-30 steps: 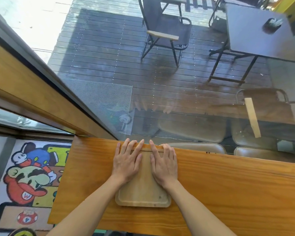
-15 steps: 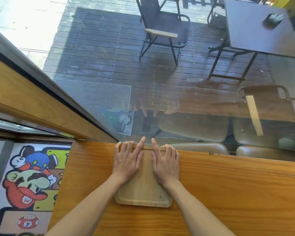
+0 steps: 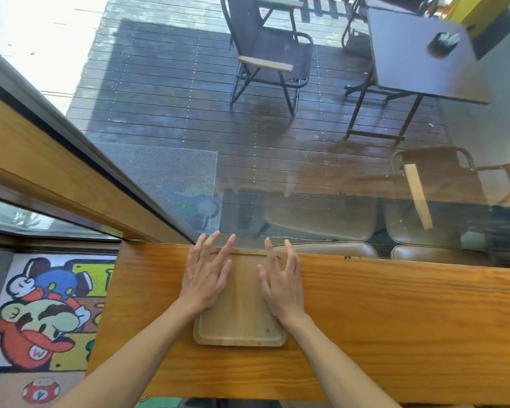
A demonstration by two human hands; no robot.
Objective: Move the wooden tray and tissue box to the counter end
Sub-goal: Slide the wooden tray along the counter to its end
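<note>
A pale wooden tray point(image 3: 239, 322) lies flat on the orange-brown wooden counter point(image 3: 395, 319), its far edge against the window glass, a short way from the counter's left end. My left hand point(image 3: 207, 273) hovers over the tray's left half with fingers spread and lifted. Over the right half is my right hand point(image 3: 281, 282), fingers apart too. Neither hand holds anything. No tissue box is in view.
The counter's left end point(image 3: 112, 304) drops off to a floor mat point(image 3: 39, 322) with cartoon characters. A glass window point(image 3: 277, 142) rises directly behind the counter, with a wooden frame point(image 3: 56, 169) at left. Brown stool seats point(image 3: 321, 222) show beyond the glass.
Both hands were pressed flat and close together on the tray; now they have lifted, spread their fingers and moved apart. The tray has stayed in place.
</note>
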